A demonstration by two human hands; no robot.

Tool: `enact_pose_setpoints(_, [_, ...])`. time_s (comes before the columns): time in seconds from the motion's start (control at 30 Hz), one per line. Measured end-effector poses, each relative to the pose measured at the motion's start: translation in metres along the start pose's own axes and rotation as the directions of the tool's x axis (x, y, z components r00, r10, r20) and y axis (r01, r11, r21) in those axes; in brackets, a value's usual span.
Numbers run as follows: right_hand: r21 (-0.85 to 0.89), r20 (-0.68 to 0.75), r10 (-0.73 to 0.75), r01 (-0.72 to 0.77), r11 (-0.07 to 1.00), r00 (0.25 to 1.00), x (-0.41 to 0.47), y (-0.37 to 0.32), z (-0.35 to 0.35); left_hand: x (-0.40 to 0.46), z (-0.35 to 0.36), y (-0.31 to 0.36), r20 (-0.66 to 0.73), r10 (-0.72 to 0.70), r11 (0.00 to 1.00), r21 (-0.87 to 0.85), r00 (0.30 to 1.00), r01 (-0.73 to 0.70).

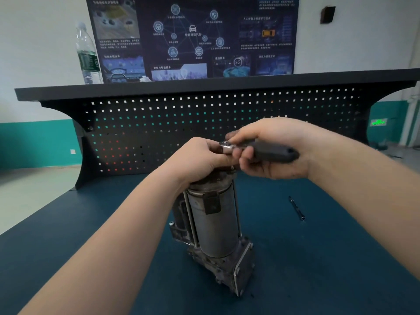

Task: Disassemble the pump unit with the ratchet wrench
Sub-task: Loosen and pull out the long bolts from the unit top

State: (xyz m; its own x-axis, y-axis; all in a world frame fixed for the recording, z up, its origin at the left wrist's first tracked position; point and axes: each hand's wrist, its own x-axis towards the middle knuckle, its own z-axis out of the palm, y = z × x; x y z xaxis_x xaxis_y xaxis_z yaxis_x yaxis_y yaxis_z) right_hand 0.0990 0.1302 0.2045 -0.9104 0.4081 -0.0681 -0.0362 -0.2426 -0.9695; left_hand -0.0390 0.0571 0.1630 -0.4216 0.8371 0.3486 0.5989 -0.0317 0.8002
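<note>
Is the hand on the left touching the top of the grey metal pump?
Touching. The head view shows the left hand resting on the top of the upright grey metal pump, its fingers curled over the top.

Left hand fingers curled, right hand grip closed, both forearms extended, hands touching

Pump unit upright mid-table; bolt right; pegboard behind.

pump unit top: hidden by left hand | ratchet wrench head: blurred
</note>
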Motion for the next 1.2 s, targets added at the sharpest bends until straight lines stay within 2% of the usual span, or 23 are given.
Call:
enact_pose_setpoints(0.07, [0.297,0.072,-0.076,0.052,0.954,0.995,-0.008,0.009,-0.011,0.0,0.001,0.001,0.003,-0.013,1.0,0.001,1.0,0.013])
enact_pose_setpoints(0.1, [0.372,0.094,-0.134,0.09,0.924,0.987,-0.013,0.016,-0.014,0.0,0.001,0.001,0.003,-0.019,1.0,0.007,1.0,0.019])
enact_pose_setpoints(0.17, [0.39,0.109,-0.29,0.227,0.892,0.951,-0.016,0.037,-0.015,0.001,0.0,0.001,0.002,-0.035,0.999,0.015,0.999,0.035])
enact_pose_setpoints(0.2, [0.3,0.104,-0.377,0.333,0.894,0.92,-0.017,0.048,-0.012,0.002,0.0,0.0,0.002,-0.043,0.999,0.006,0.999,0.043])
enact_pose_setpoints(0.23, [0.112,0.08,-0.48,0.47,0.875,0.874,-0.016,0.059,-0.01,0.002,-0.001,0.0,0.005,-0.054,0.998,-0.019,0.999,0.054])
enact_pose_setpoints(0.27, [-0.134,0.03,-0.593,0.591,0.795,0.805,-0.015,0.067,-0.005,0.002,-0.001,0.0,0.012,-0.057,0.998,-0.036,0.998,0.057])
enact_pose_setpoints(0.3, [-0.371,-0.03,-0.713,0.654,0.659,0.701,-0.013,0.073,-0.001,0.002,-0.001,0.0,0.014,-0.054,0.998,-0.03,0.998,0.055])
enact_pose_setpoints(0.33, [-0.534,-0.086,-0.809,0.659,0.53,0.581,-0.01,0.076,0.003,0.002,-0.001,0.0,0.011,-0.04,0.999,-0.001,0.999,0.04])
enact_pose_setpoints(0.37, [-0.626,-0.136,-0.874,0.643,0.441,0.467,-0.006,0.078,0.006,0.001,-0.001,0.001,0.002,-0.029,0.999,0.019,1.0,0.029])
enact_pose_setpoints(0.4, [-0.641,-0.193,-0.899,0.644,0.419,0.392,-0.002,0.077,0.011,0.001,-0.001,0.0,-0.001,-0.024,1.0,0.018,1.0,0.024])
enact_pose_setpoints(0.43, [-0.619,-0.244,-0.902,0.659,0.428,0.356,0.003,0.078,0.014,0.002,-0.001,0.0,-0.002,-0.029,1.0,0.007,1.0,0.029])
enact_pose_setpoints(0.53, [-0.539,-0.336,-0.899,0.725,0.429,0.281,0.014,0.079,0.01,0.004,0.001,-0.003,-0.006,-0.044,0.998,-0.036,0.999,0.044])
enact_pose_setpoints(0.57, [-0.494,-0.349,-0.895,0.757,0.428,0.278,0.016,0.079,0.007,0.004,0.003,-0.003,-0.008,-0.045,0.998,-0.039,0.999,0.045])
enact_pose_setpoints(0.67, [-0.352,-0.366,-0.876,0.824,0.443,0.315,0.019,0.072,-0.007,0.005,0.004,-0.004,-0.022,-0.023,0.999,-0.027,0.999,0.023])
enact_pose_setpoints(0.83, [-0.039,-0.367,-0.823,0.876,0.48,0.435,0.032,0.054,-0.023,0.003,0.007,0.0,-0.059,-0.025,1.0,0.001,0.998,0.026])
enact_pose_setpoints(0.9, [0.104,-0.384,-0.767,0.85,0.517,0.514,0.039,0.05,-0.029,0.003,0.008,-0.001,-0.063,-0.022,1.0,-0.004,0.998,0.022])
enact_pose_setpoints(1.07, [0.449,-0.351,-0.48,0.594,0.668,0.804,0.064,0.031,-0.051,0.005,0.008,-0.004,-0.032,0.008,1.0,-0.016,0.999,-0.009])
enact_pose_setpoints(1.13, [0.464,-0.309,-0.32,0.436,0.771,0.896,0.079,0.023,-0.056,0.007,0.007,-0.006,-0.001,0.022,0.999,-0.026,1.0,-0.022])
enact_pose_setpoints(1.2, [0.386,-0.249,-0.2,0.286,0.877,0.948,0.095,0.017,-0.056,0.008,0.004,-0.011,0.063,0.03,1.0,-0.004,0.998,-0.029])
